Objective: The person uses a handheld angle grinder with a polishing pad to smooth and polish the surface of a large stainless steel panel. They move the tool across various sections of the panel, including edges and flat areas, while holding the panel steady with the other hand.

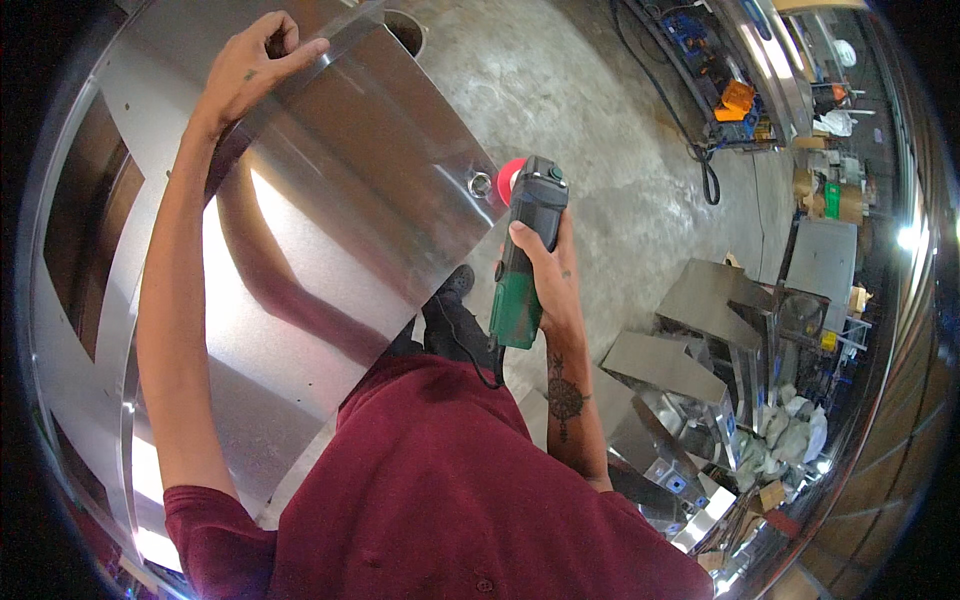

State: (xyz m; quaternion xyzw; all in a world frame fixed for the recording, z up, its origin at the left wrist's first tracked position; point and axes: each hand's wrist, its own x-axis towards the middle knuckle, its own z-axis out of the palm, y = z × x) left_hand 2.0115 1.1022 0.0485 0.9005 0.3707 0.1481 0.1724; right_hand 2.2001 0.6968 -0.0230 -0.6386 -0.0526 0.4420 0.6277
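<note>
My right hand (552, 268) is wrapped round the body of a green and black angle grinder (517, 290), held upright with its head away from me. The grinder's red disc (510, 182) is at the right edge of a shiny bent sheet-metal piece (390, 120); whether they touch I cannot tell. Close to that edge the sheet has a small round fitting or hole (480, 185). At the far left, my left hand (255, 70) grips the raised far edge of the sheet metal, thumb along it, the other fingers curled and partly hidden.
A large metal surface (300, 240) spreads beneath the piece. Behind it stands a round container (406, 32). Concrete floor (620, 200) lies to the right, with a dark hose (708, 175) at the back. Bent metal parts (670, 370) and whitish bags (795, 430) are piled at the right.
</note>
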